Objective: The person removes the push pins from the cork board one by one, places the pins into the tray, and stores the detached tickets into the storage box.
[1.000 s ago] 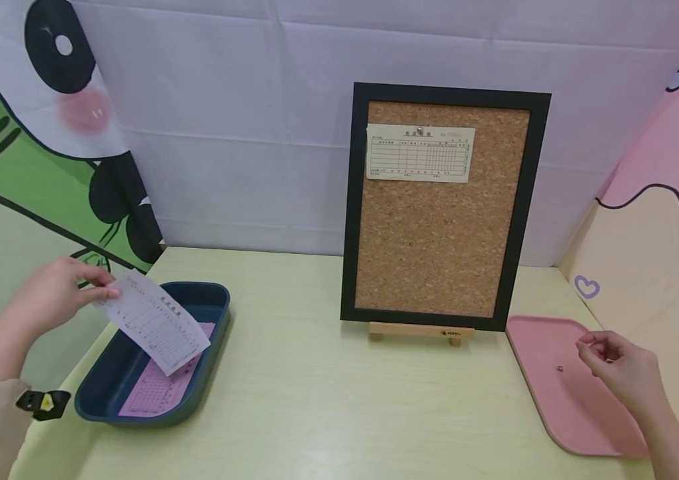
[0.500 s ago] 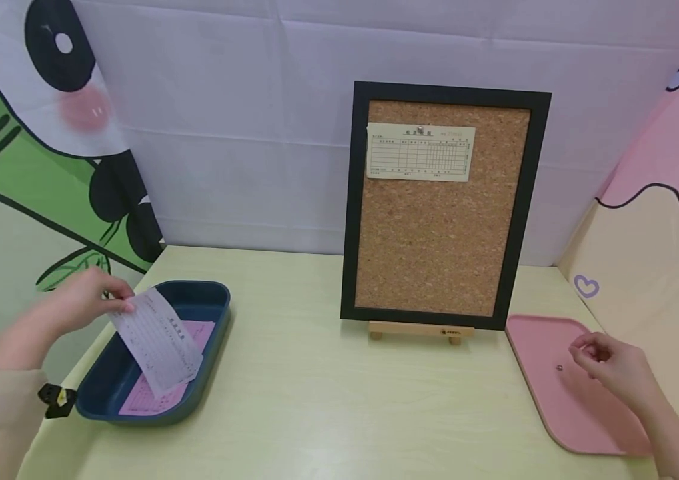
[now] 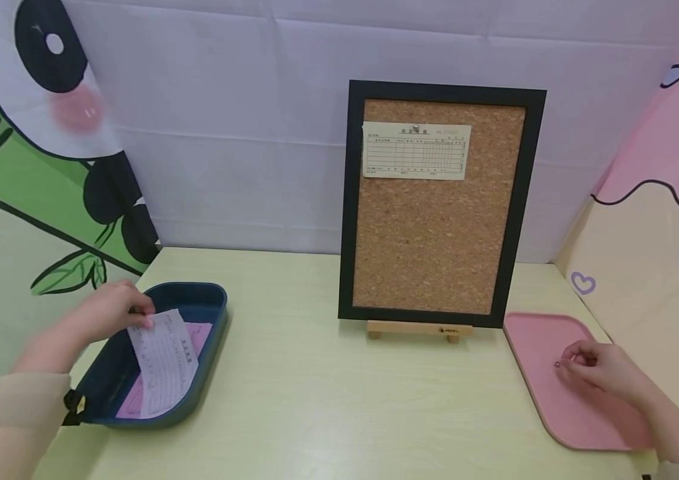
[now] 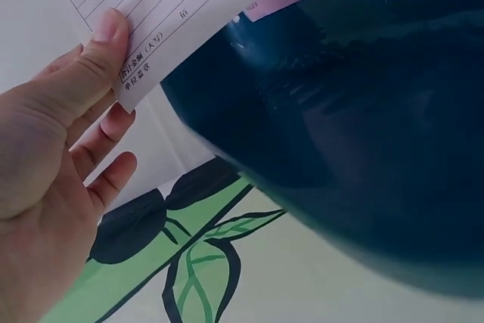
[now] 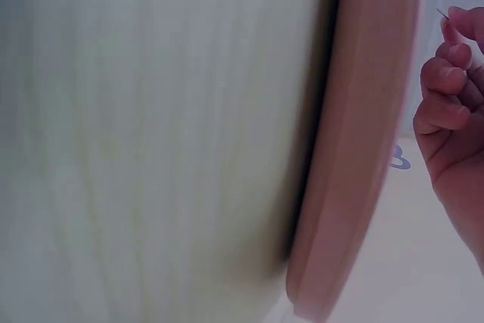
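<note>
In the head view, my left hand (image 3: 112, 310) pinches a corner of a white printed form (image 3: 166, 363). Thumb and fingers grip its edge in the left wrist view. The form slopes down into a dark blue bin (image 3: 105, 380), over a pink printed form (image 3: 200, 333). Over a pink tray (image 3: 540, 327), my right hand (image 3: 606, 373) holds its thumb and forefinger together. A thin pin (image 5: 442, 13) pokes out from those fingertips in the right wrist view; its head is hidden. Right at the fingertips in the head view is a small metal pushpin (image 3: 558, 364).
A black-framed corkboard (image 3: 429, 247) stands on a small wooden easel (image 3: 420, 328) at the back of the table (image 3: 315, 400). One cream form (image 3: 414, 157) is fixed near its top by a pushpin (image 3: 416, 129). Printed cloth (image 3: 225, 133) hangs behind.
My left hand has moved right and down, lowering the white form deeper into the bin. My right hand has shifted left, its fingertips now close to the pushpin on the tray.
</note>
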`<state>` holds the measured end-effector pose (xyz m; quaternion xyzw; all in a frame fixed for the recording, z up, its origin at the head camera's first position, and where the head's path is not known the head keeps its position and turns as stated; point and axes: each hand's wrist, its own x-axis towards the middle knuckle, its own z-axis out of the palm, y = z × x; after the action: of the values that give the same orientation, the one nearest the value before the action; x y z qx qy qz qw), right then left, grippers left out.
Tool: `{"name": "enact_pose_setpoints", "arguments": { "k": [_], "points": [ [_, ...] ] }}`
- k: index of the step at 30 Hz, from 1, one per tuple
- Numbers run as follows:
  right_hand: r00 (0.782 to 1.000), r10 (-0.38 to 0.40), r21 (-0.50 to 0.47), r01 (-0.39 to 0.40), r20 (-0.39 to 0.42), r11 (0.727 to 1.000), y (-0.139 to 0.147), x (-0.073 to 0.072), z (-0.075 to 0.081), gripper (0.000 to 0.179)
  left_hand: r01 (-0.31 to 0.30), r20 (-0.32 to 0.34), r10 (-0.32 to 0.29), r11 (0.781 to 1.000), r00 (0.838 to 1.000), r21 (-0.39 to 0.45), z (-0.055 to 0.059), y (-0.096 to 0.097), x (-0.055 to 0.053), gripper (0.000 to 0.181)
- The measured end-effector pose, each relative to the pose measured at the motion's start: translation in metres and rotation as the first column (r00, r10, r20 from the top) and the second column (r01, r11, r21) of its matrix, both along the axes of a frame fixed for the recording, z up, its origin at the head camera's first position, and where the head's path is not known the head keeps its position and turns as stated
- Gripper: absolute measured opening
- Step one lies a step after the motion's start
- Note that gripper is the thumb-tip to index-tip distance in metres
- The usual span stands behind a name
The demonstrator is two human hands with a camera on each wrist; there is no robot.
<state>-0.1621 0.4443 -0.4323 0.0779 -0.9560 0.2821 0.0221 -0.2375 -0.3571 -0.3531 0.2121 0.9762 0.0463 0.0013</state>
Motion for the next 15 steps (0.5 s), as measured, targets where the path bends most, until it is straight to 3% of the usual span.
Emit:
{"name": "enact_pose_setpoints", "arguments": {
  "k": [15],
  "points": [
    [0.976,0.186,-0.053,-0.181,0.116,0.982,0.007,-0.009,-0.01,0.007,0.105,0.025,-0.104,0.992,0.994,-0.072,-0.012,0.01,-0.014,0.019]
  ]
}}
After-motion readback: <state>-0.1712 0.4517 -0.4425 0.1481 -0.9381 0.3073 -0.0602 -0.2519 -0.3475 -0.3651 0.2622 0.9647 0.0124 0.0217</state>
